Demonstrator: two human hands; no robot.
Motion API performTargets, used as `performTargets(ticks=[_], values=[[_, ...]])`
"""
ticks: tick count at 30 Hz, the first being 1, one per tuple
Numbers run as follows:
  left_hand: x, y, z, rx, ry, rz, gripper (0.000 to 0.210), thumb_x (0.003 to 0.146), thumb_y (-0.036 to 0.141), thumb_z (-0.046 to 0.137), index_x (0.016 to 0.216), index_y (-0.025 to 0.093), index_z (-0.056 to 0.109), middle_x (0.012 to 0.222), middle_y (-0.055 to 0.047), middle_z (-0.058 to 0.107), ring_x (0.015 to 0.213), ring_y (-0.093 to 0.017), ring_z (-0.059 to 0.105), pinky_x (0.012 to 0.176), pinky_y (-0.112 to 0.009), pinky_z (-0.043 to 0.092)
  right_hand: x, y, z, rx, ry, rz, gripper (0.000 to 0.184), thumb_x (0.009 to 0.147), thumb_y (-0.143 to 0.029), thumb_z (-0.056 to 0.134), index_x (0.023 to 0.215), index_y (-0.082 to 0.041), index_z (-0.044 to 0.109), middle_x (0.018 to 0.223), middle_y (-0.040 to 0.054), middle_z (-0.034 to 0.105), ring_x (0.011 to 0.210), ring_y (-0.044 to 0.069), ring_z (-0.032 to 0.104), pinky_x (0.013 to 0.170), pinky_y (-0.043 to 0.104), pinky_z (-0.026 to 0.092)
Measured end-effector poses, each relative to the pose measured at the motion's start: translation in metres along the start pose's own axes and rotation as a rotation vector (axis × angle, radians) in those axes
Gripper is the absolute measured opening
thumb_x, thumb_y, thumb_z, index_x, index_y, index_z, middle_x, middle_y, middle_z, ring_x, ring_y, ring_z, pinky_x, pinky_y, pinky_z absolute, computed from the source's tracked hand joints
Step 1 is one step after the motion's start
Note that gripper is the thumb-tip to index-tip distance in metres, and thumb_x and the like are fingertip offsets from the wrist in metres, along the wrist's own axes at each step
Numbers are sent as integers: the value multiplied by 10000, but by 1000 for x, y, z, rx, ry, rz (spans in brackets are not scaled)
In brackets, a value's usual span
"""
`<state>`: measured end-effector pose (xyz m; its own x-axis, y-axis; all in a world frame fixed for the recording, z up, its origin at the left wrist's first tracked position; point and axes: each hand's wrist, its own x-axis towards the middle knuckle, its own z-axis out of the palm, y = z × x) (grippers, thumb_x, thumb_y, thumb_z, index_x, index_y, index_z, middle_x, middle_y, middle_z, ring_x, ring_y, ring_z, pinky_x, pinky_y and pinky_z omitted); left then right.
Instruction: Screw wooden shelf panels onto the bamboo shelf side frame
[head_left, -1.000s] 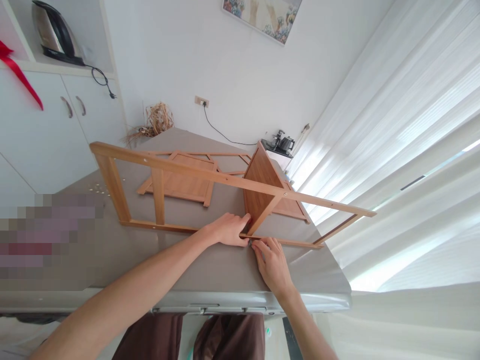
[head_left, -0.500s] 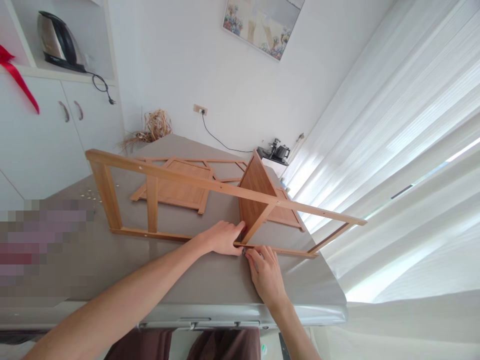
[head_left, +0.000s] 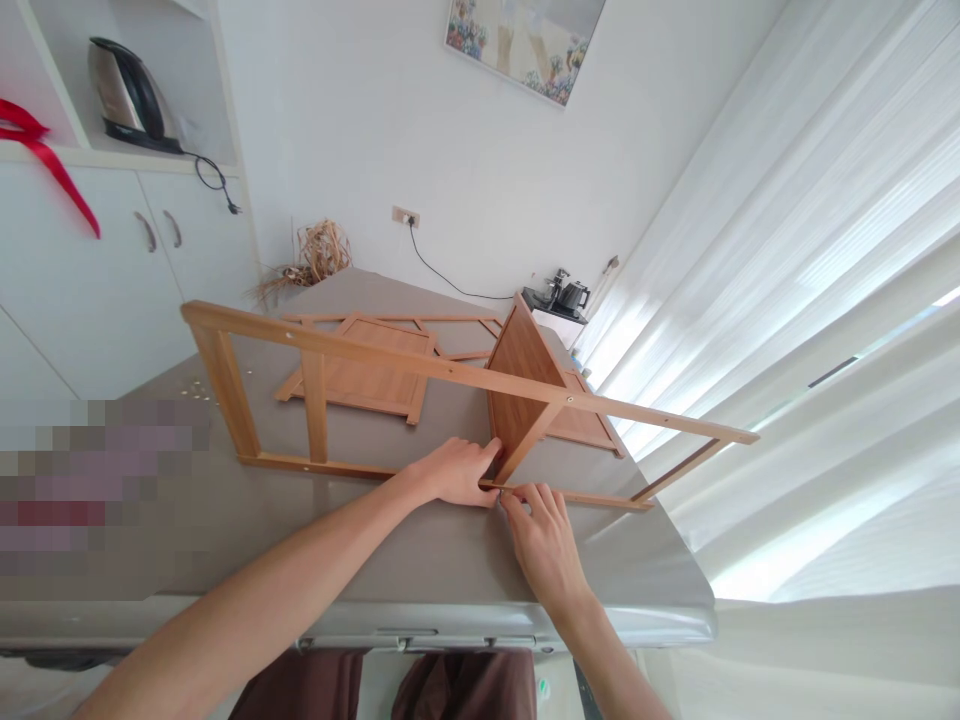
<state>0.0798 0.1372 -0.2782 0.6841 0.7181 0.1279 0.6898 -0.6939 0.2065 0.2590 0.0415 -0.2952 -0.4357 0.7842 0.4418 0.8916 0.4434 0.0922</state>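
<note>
A ladder-like wooden frame (head_left: 390, 357) stands on its long edge across the table, with a wooden shelf panel (head_left: 517, 375) set against its middle crosspiece. My left hand (head_left: 459, 472) is closed around the frame's lower rail where it meets that panel, thumb up against the panel side. Just right of it, my right hand (head_left: 546, 535) pinches at the outer face of the same joint. Whatever is between its fingertips is too small and too covered to name. The fingertips of both hands nearly touch.
Behind the frame, a slatted-edge wooden panel (head_left: 367, 365) and another panel (head_left: 589, 415) lie on the grey table (head_left: 420, 570). Small loose pieces (head_left: 196, 388) are scattered at the left. A kettle (head_left: 131, 95) sits on a shelf, and white curtains (head_left: 787, 300) hang at the right.
The camera view has shifted slightly, so everything appears a little further right. My left hand keeps its hold on the rail; my right fingers remain pinched at the joint, turned slightly.
</note>
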Motion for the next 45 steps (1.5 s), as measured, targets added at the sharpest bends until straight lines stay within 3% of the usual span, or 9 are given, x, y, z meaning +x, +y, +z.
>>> performTargets(ticks=[7, 17, 24, 32, 45], values=[[2, -2, 2, -12, -14, 5, 536, 772, 562, 538, 1144, 182, 468, 864, -84, 734, 782, -307, 704, 628, -354, 473, -3, 6, 2, 10, 2, -30, 191, 936, -73, 500, 1003, -197, 628, 1000, 62, 606, 910, 218, 478, 822, 358, 364], [2, 0, 2, 0, -13, -9, 525, 777, 587, 521, 1111, 186, 471, 878, -92, 732, 771, -318, 704, 615, -361, 467, -4, -1, 6, -10, 14, 49, 169, 940, -101, 502, 972, -210, 627, 986, 68, 604, 886, 226, 477, 782, 356, 350], [3, 1, 2, 7, -3, -3, 471, 775, 557, 524, 1074, 198, 467, 817, -73, 726, 750, -317, 700, 596, -358, 449, -4, 4, 7, 162, 73, 125, 183, 975, -146, 469, 1003, -228, 631, 893, 42, 603, 863, 202, 498, 789, 343, 355], [2, 1, 0, -15, 4, 1, 450, 773, 534, 535, 1064, 197, 467, 854, -83, 725, 741, -311, 695, 584, -355, 444, -7, 10, 8, 280, 68, 96, 181, 989, -178, 457, 972, -216, 634, 924, 44, 605, 901, 187, 519, 809, 324, 393], [2, -1, 2, 0, 0, -8, 535, 769, 582, 531, 1115, 178, 473, 883, -109, 730, 777, -329, 701, 618, -370, 470, -3, 7, 6, 111, 32, 23, 193, 958, -105, 469, 984, -205, 632, 962, 59, 594, 898, 205, 481, 802, 343, 374]])
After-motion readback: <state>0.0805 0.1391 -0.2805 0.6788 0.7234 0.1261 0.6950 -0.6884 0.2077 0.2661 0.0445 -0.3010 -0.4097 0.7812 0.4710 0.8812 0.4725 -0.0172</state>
